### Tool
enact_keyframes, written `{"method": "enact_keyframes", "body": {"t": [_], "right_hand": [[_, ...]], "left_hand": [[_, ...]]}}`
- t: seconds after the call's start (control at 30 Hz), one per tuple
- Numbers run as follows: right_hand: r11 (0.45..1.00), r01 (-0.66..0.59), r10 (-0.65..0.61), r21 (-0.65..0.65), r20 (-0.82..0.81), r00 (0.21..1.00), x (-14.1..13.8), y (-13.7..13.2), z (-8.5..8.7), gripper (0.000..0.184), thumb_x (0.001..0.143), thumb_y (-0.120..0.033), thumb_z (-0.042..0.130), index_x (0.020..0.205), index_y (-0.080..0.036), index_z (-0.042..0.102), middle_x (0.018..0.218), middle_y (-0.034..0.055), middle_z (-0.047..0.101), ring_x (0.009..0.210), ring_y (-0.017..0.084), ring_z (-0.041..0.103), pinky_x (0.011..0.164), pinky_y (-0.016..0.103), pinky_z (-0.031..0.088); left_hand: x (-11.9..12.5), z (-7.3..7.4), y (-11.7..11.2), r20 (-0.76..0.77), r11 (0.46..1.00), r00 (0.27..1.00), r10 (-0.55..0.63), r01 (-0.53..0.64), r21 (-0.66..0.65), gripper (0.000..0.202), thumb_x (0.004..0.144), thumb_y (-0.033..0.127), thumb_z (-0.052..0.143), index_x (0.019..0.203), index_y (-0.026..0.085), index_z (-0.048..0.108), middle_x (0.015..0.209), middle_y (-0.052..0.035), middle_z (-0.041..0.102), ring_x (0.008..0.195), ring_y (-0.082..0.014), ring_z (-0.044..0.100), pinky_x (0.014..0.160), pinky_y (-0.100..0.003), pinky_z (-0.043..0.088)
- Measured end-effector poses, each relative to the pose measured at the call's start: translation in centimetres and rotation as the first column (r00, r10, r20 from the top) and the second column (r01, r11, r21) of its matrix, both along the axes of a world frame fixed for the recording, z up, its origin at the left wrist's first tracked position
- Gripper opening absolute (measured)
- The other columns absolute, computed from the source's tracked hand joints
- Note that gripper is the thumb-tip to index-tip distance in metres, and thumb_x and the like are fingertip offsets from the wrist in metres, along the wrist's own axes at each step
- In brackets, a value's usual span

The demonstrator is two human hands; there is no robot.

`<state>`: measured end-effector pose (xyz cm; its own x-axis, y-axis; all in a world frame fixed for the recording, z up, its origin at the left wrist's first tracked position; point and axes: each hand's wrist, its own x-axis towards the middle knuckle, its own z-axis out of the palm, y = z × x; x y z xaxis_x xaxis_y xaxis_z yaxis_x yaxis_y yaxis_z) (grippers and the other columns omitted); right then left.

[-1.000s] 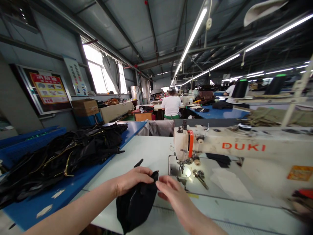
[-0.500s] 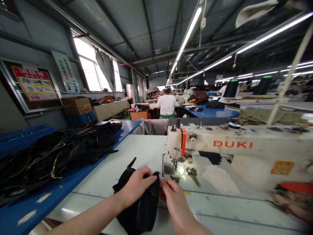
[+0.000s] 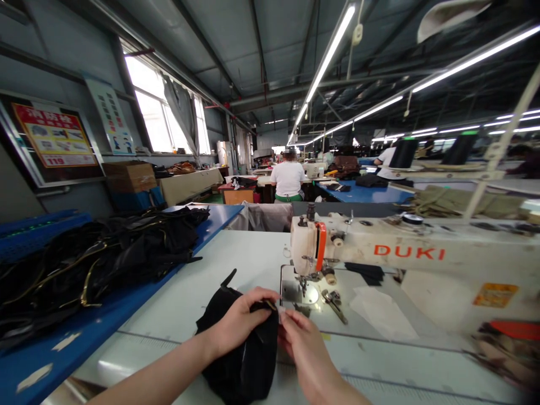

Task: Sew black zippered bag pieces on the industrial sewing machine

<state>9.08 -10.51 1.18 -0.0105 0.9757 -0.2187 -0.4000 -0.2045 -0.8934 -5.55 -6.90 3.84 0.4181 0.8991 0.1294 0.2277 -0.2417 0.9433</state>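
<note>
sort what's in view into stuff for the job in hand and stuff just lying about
Likely in use:
- black fabric piece, left hand gripping it, right hand at its edge
- sewing machine beside it

Seemingly just lying about:
- white sheet
- cardboard box
- blue crate

Along the left edge of the worktop (image 3: pixel 248 253) runs a blue table (image 3: pixel 101 326). Beyond the worktop's far-left corner, a beige bench (image 3: pixel 192 191) stands near the grey wall (image 3: pixel 71 62), below bright windows (image 3: pixel 145 104) with a gathered curtain (image 3: pixel 183 115). Past the far edge, green floor (image 3: pixel 216 198) shows beside a brown desk (image 3: pixel 237 196). Lit tubes (image 3: pixel 331 59) hang below the dark roof (image 3: pixel 287 50).
</note>
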Motion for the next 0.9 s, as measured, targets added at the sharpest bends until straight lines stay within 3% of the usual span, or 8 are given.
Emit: {"method": "enact_keyframes", "body": {"t": [0.13, 0.33, 0.47, 0.57, 0.63, 0.7, 0.77, 0.9], "right_hand": [[1.000, 0.004, -0.004, -0.026, -0.026, 1.000, 0.0, 0.0, 0.3, 0.030, 0.058, -0.046, 0.073, 0.070, -0.021, 0.063, 0.068, 0.0023, 0.063, 0.069, 0.020, 0.061, 0.063, 0.029, 0.046], [1.000, 0.018, -0.019, -0.011, -0.027, 0.999, -0.2, 0.1, -0.1, 0.024, 0.060, -0.042, 0.070, 0.067, -0.020, 0.063, 0.062, 0.0001, 0.058, 0.062, 0.018, 0.054, 0.057, 0.027, 0.042], [0.998, 0.026, -0.029, 0.058, 0.051, 0.998, 0.0, 0.4, -1.1, 0.021, 0.067, -0.040, 0.069, 0.074, -0.020, 0.065, 0.063, -0.0003, 0.056, 0.063, 0.018, 0.051, 0.059, 0.029, 0.042], [0.990, 0.004, -0.034, 0.143, 0.212, 0.977, 0.4, 0.6, -1.7, 0.023, 0.075, -0.044, 0.063, 0.079, -0.021, 0.066, 0.061, -0.0006, 0.052, 0.063, 0.020, 0.051, 0.062, 0.031, 0.044], [0.983, -0.027, -0.030, 0.181, 0.302, 0.953, 0.7, 0.8, -2.0, 0.025, 0.079, -0.046, 0.059, 0.081, -0.022, 0.066, 0.062, -0.0003, 0.052, 0.066, 0.021, 0.052, 0.064, 0.031, 0.045], [0.977, -0.061, -0.019, 0.206, 0.367, 0.930, 1.0, 1.0, -2.1, 0.026, 0.081, -0.047, 0.056, 0.080, -0.023, 0.065, 0.064, 0.0004, 0.053, 0.070, 0.022, 0.054, 0.066, 0.032, 0.046], [0.971, -0.093, -0.006, 0.221, 0.408, 0.913, 1.3, 1.2, -2.1, 0.028, 0.082, -0.049, 0.054, 0.078, -0.023, 0.064, 0.067, 0.0012, 0.055, 0.073, 0.022, 0.055, 0.068, 0.032, 0.047], [0.967, -0.137, 0.029, 0.216, 0.441, 0.897, 1.5, 1.7, -1.8, 0.032, 0.081, -0.051, 0.051, 0.078, -0.022, 0.064, 0.072, 0.0034, 0.059, 0.074, 0.023, 0.057, 0.067, 0.032, 0.048]], "left_hand": [[0.6, 0.7, -0.9, -0.018, 0.984, 0.999, -0.039, 0.042, 0.173, 0.020, 0.079, 0.010, 0.048, 0.079, 0.019, 0.066, 0.098, -0.0044, 0.059, 0.097, -0.0179, 0.056, 0.093, -0.029, 0.040], [0.7, 1.2, -1.4, -0.076, 0.982, 0.997, 0.021, -0.006, 0.191, 0.007, 0.077, 0.014, 0.054, 0.072, 0.018, 0.058, 0.095, -0.0044, 0.061, 0.090, -0.0184, 0.057, 0.087, -0.029, 0.043], [0.8, 0.2, -1.1, -0.091, 0.971, 0.988, 0.121, -0.099, 0.215, 0.020, 0.078, 0.021, 0.058, 0.061, 0.017, 0.049, 0.087, -0.0037, 0.061, 0.082, -0.0168, 0.057, 0.081, -0.027, 0.044], [0.8, -0.2, -0.9, -0.105, 0.976, 0.984, 0.144, -0.124, 0.181, 0.005, 0.076, 0.019, 0.059, 0.076, 0.019, 0.054, 0.091, -0.0029, 0.060, 0.086, -0.0175, 0.056, 0.082, -0.027, 0.043], [0.5, -0.1, -0.8, -0.140, 0.986, 0.981, 0.137, -0.121, 0.113, 0.029, 0.076, 0.022, 0.060, 0.104, 0.021, 0.054, 0.106, -0.0045, 0.059, 0.100, -0.0200, 0.053, 0.092, -0.030, 0.040], [0.1, 0.1, -0.6, -0.240, 0.994, 0.965, 0.110, -0.102, 0.046, 0.042, 0.079, 0.029, 0.059, 0.119, 0.022, 0.049, 0.118, -0.0065, 0.055, 0.115, -0.0236, 0.045, 0.102, -0.035, 0.031], [-0.2, 0.2, -0.3, -0.361, 0.997, 0.929, 0.081, -0.081, 0.014, 0.035, 0.081, 0.037, 0.057, 0.112, 0.021, 0.055, 0.117, -0.0068, 0.055, 0.118, -0.0269, 0.040, 0.105, -0.039, 0.025], [-0.1, -0.2, 0.7, -0.402, 0.997, 0.913, 0.075, -0.072, 0.022, 0.024, 0.079, 0.039, 0.057, 0.092, 0.020, 0.060, 0.091, -0.0028, 0.057, 0.102, -0.0255, 0.047, 0.093, -0.035, 0.035]]}}
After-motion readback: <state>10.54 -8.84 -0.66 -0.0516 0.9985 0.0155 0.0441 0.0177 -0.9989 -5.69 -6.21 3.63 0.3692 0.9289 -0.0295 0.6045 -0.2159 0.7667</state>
